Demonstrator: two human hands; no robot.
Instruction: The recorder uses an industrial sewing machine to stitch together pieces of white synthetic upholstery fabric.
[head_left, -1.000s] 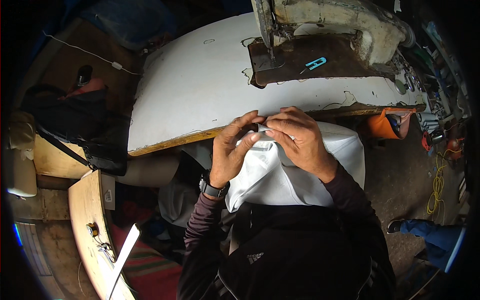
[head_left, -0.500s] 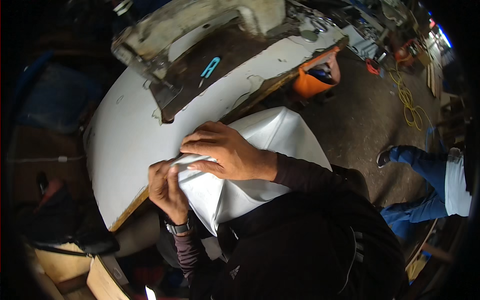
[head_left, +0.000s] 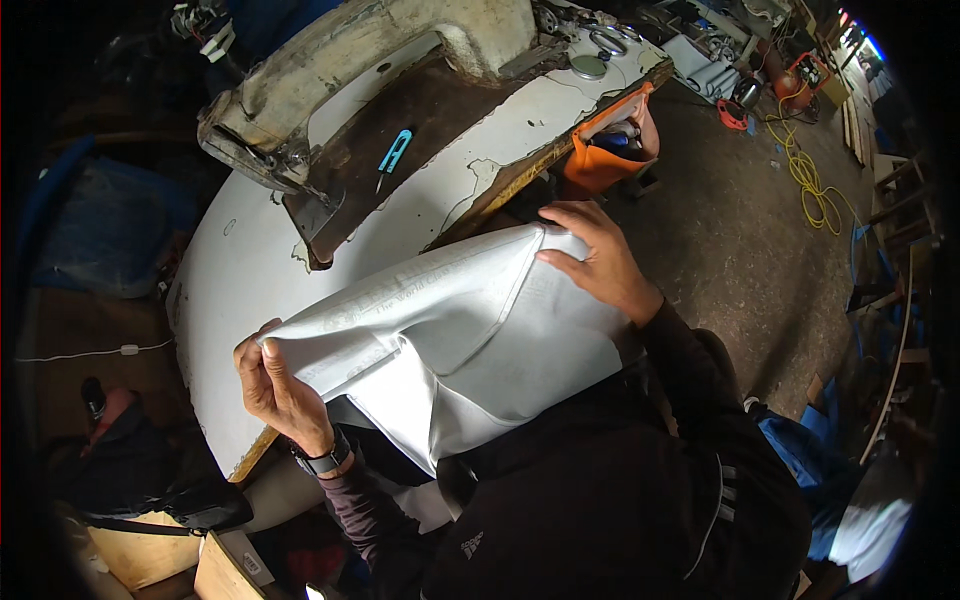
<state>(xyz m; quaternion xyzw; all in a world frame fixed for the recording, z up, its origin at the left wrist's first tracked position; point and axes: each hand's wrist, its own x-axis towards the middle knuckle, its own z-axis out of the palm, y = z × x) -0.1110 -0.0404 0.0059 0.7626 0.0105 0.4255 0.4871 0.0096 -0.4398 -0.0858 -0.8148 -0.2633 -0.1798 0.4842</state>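
A sewn piece of white vinyl-like material [head_left: 480, 330], with seams and faint print on its underside, is stretched between my hands over my lap and the table's front edge. My left hand [head_left: 275, 385], wearing a dark wristwatch [head_left: 325, 460], pinches its left corner between thumb and fingers. At the far right end, my right hand [head_left: 600, 255] grips the upper edge beside a seam, thumb on the near side. The middle of the material sags in folds. Beyond it stands an old, worn sewing machine [head_left: 370, 70]. A turquoise-handled tool [head_left: 396, 152] with a thin tip lies on the machine's dark bed.
The white table [head_left: 225, 300] has chipped edges. An orange pouch [head_left: 605, 165] hangs at its right side, and round metal pieces [head_left: 590, 67] lie at the back. Yellow cord [head_left: 815, 195] is coiled on the floor to the right. A person in blue trousers [head_left: 800, 455] is at the lower right.
My hands were close together at a bunched corner. The right hand has moved right and the left hand left, spreading the material between them. The person at the right has moved nearer the lower edge.
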